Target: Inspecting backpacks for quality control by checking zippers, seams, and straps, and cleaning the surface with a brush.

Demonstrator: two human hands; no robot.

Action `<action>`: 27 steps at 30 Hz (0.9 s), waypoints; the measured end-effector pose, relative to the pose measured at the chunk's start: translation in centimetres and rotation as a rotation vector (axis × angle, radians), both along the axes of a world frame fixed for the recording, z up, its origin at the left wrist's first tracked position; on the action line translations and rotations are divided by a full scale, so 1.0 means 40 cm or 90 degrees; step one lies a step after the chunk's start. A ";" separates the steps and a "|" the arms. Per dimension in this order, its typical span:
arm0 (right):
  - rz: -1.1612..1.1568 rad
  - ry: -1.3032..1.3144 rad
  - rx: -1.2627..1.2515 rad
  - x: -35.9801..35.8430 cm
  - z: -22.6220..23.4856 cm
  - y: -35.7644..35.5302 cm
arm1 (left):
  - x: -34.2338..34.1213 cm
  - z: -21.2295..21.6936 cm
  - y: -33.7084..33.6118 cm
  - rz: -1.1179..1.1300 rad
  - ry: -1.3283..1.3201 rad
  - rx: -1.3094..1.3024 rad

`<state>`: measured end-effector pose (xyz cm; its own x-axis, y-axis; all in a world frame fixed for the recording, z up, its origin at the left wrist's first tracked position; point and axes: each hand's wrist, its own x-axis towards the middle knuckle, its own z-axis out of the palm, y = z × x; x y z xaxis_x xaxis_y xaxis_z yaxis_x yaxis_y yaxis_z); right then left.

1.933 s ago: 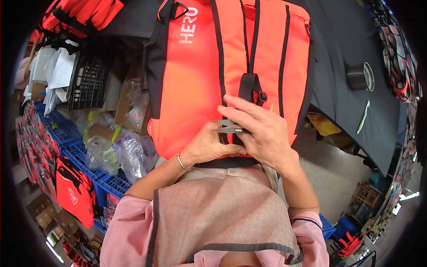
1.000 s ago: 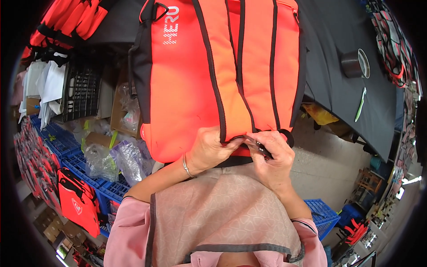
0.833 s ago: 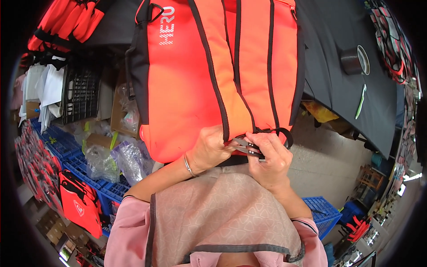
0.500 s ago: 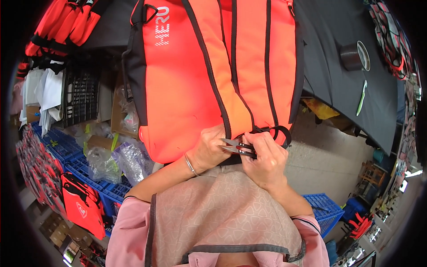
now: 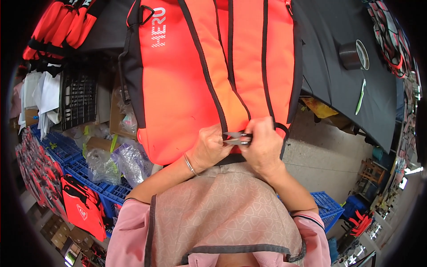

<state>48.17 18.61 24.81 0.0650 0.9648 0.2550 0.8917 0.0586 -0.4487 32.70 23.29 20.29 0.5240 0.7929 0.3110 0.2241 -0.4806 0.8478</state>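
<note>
A bright red-orange backpack (image 5: 178,102) with black edges lies in front of me, its orange shoulder straps (image 5: 247,58) facing up. Closed at the lower end of one strap is my left hand (image 5: 211,147), its fingertips pinching the dark-edged end. My right hand (image 5: 265,147), slightly blurred, grips small thread snips (image 5: 236,138), whose blades point left at the strap end by my left fingers. A black webbing loop (image 5: 284,133) curves out beside the right hand. Exactly what lies between the blades is too small to tell.
On the dark table at right stand a dark cup (image 5: 354,55) and a green-white slim tool (image 5: 360,97). Blue crates (image 5: 89,171) with clear plastic bags (image 5: 133,162) are at left, near a folded red bag (image 5: 82,207). Another blue crate (image 5: 327,209) sits at lower right.
My right hand has turned and shifted slightly, bringing the snips closer to the strap end. The webbing loop has dropped partly behind that hand. The left hand keeps its pinch.
</note>
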 end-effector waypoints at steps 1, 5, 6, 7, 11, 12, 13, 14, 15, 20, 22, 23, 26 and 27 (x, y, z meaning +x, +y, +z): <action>-0.023 0.042 0.028 0.016 0.003 0.004 | 0.000 0.003 0.000 0.005 0.028 -0.009; -0.218 0.378 0.019 0.073 0.058 0.004 | 0.003 0.002 0.003 0.017 0.024 -0.001; -0.186 0.403 -0.038 0.074 0.076 -0.006 | 0.006 0.008 0.006 0.015 0.025 0.007; -0.169 0.446 -0.079 0.065 0.072 -0.019 | 0.007 0.012 0.009 0.012 0.025 0.014; -0.088 0.284 -0.020 0.014 0.062 -0.021 | 0.013 0.010 0.009 0.010 0.004 0.025; -0.082 0.268 -0.019 0.010 0.046 -0.024 | 0.010 0.004 0.005 0.009 0.021 0.032; -0.075 0.252 -0.018 0.006 0.037 -0.025 | 0.007 0.001 0.002 0.009 0.038 0.038; -0.074 0.253 -0.017 0.002 0.037 -0.022 | 0.006 0.003 0.002 0.009 0.039 0.039; -0.089 0.248 -0.021 -0.001 0.036 -0.020 | 0.006 0.007 0.003 0.006 0.037 0.037; -0.096 0.220 -0.030 -0.006 0.048 -0.017 | 0.003 -0.001 0.001 -0.003 0.031 0.056; -0.110 0.228 -0.047 -0.009 0.050 -0.017 | 0.003 -0.001 -0.002 -0.002 0.033 0.043; -0.110 0.229 -0.047 -0.009 0.050 -0.017 | 0.002 -0.002 -0.002 -0.001 0.034 0.043; -0.105 0.231 -0.060 -0.010 0.049 -0.015 | 0.001 -0.004 -0.002 -0.011 0.031 0.052; -0.110 0.235 -0.082 -0.014 0.050 -0.015 | 0.000 -0.006 -0.004 -0.011 0.035 0.032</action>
<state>47.62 18.01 26.81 0.2923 0.9543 0.0621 0.6617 -0.1549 -0.7336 32.70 23.12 20.06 0.5549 0.7675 0.3208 0.2611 -0.5269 0.8088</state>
